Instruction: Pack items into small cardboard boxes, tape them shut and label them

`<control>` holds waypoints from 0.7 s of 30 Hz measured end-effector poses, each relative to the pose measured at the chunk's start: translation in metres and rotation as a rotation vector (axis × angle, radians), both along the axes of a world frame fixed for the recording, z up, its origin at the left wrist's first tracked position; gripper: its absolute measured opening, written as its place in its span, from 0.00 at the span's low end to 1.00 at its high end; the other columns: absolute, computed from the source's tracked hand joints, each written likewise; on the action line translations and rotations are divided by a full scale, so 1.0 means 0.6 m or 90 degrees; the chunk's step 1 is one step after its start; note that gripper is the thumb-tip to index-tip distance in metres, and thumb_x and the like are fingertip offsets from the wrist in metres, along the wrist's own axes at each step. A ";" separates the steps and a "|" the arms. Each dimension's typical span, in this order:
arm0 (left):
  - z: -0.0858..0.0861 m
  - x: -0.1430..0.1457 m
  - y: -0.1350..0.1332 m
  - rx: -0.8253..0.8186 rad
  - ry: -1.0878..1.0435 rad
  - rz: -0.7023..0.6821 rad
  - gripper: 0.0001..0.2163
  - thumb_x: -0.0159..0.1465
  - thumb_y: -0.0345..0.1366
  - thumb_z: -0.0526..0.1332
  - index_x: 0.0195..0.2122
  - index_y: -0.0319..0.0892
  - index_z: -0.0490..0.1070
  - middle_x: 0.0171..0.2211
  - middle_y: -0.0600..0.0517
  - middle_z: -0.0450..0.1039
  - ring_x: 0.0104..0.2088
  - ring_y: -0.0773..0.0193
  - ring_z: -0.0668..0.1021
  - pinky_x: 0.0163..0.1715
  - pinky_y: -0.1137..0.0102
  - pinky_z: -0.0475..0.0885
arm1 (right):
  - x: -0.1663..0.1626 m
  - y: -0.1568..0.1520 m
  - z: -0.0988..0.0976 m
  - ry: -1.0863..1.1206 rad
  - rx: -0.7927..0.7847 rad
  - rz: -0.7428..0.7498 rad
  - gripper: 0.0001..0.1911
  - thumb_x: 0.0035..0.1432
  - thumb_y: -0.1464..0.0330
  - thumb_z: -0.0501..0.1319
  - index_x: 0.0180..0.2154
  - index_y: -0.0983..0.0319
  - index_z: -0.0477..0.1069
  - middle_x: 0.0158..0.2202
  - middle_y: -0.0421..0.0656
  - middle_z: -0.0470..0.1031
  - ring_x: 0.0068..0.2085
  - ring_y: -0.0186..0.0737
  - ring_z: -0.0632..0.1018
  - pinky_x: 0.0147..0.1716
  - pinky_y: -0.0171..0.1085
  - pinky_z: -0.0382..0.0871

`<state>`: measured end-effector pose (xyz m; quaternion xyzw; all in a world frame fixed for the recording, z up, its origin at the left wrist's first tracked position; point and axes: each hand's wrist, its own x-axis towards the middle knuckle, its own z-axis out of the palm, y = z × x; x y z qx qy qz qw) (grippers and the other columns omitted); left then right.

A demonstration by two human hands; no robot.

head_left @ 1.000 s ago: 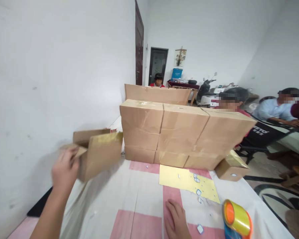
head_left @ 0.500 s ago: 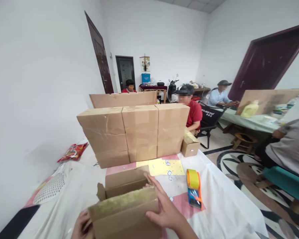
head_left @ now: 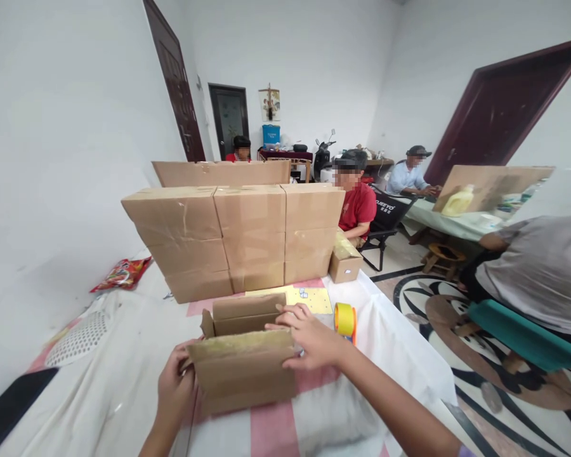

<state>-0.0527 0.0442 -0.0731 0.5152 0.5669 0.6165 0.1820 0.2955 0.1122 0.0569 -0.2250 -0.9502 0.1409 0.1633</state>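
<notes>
An open cardboard box (head_left: 245, 381) lies on the cloth-covered table in front of me, its top flaps standing up and a strip of yellowish tape along the near flap. At its left end, my left hand (head_left: 177, 377) is closed on the edge, with some fingers hidden behind the cardboard. My right hand (head_left: 311, 336) grips the right end, fingers bent over the flap and thumb against the near side. Just beyond the right wrist is a tape dispenser (head_left: 345, 320) with a yellow roll, partly covered by my arm.
Stacked closed cartons (head_left: 250, 238) form a wall behind the box. A smaller taped carton (head_left: 345, 263) stands at their right. On the left lie a red snack packet (head_left: 122, 274) and a white perforated piece (head_left: 78, 343). Several people sit beyond and to the right.
The box now appears farther from me, more of it and both forearms showing. My right arm now covers the lower part of the tape dispenser. The camera view has shifted slightly.
</notes>
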 end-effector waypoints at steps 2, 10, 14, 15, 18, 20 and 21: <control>-0.001 -0.003 -0.005 -0.005 0.030 0.020 0.04 0.56 0.34 0.60 0.33 0.44 0.71 0.44 0.48 0.78 0.48 0.55 0.80 0.42 0.67 0.78 | 0.017 0.001 0.000 0.037 0.046 -0.040 0.39 0.56 0.51 0.67 0.65 0.57 0.63 0.55 0.51 0.71 0.62 0.58 0.64 0.63 0.56 0.53; -0.020 -0.004 -0.036 0.011 0.106 0.036 0.07 0.55 0.33 0.60 0.35 0.45 0.73 0.46 0.49 0.80 0.48 0.54 0.81 0.40 0.66 0.79 | 0.064 -0.031 -0.104 0.219 0.045 -0.199 0.21 0.62 0.60 0.60 0.56 0.57 0.71 0.60 0.51 0.67 0.62 0.56 0.65 0.60 0.57 0.61; -0.017 0.000 -0.036 0.019 0.132 0.013 0.12 0.55 0.30 0.58 0.39 0.46 0.74 0.49 0.48 0.80 0.53 0.54 0.80 0.44 0.65 0.80 | 0.060 -0.038 -0.076 0.223 0.040 -0.154 0.23 0.64 0.65 0.54 0.59 0.56 0.69 0.66 0.46 0.66 0.70 0.57 0.56 0.64 0.58 0.57; -0.017 0.001 -0.033 0.022 0.134 0.002 0.12 0.55 0.30 0.58 0.39 0.46 0.74 0.49 0.48 0.80 0.53 0.54 0.80 0.44 0.64 0.80 | 0.057 -0.037 -0.058 0.181 0.044 -0.120 0.25 0.64 0.66 0.53 0.61 0.55 0.68 0.66 0.43 0.67 0.71 0.56 0.53 0.65 0.59 0.55; -0.015 -0.003 -0.025 0.017 0.135 -0.032 0.10 0.56 0.32 0.59 0.39 0.46 0.75 0.48 0.47 0.80 0.51 0.54 0.81 0.37 0.67 0.81 | 0.044 -0.038 -0.001 0.028 0.072 -0.014 0.27 0.66 0.69 0.52 0.65 0.53 0.65 0.67 0.38 0.67 0.73 0.54 0.49 0.67 0.62 0.47; -0.014 -0.007 -0.020 -0.011 0.133 -0.040 0.10 0.56 0.33 0.60 0.39 0.45 0.76 0.48 0.46 0.80 0.49 0.53 0.82 0.29 0.71 0.80 | 0.037 -0.040 0.023 -0.029 0.091 0.014 0.25 0.67 0.69 0.52 0.64 0.54 0.66 0.65 0.39 0.69 0.73 0.54 0.50 0.68 0.63 0.43; -0.014 -0.010 -0.019 -0.026 0.134 -0.041 0.10 0.56 0.34 0.61 0.39 0.45 0.77 0.48 0.46 0.80 0.48 0.53 0.82 0.27 0.71 0.79 | 0.035 -0.040 0.030 -0.040 0.099 0.012 0.25 0.67 0.68 0.53 0.63 0.54 0.67 0.63 0.41 0.72 0.73 0.55 0.51 0.68 0.63 0.42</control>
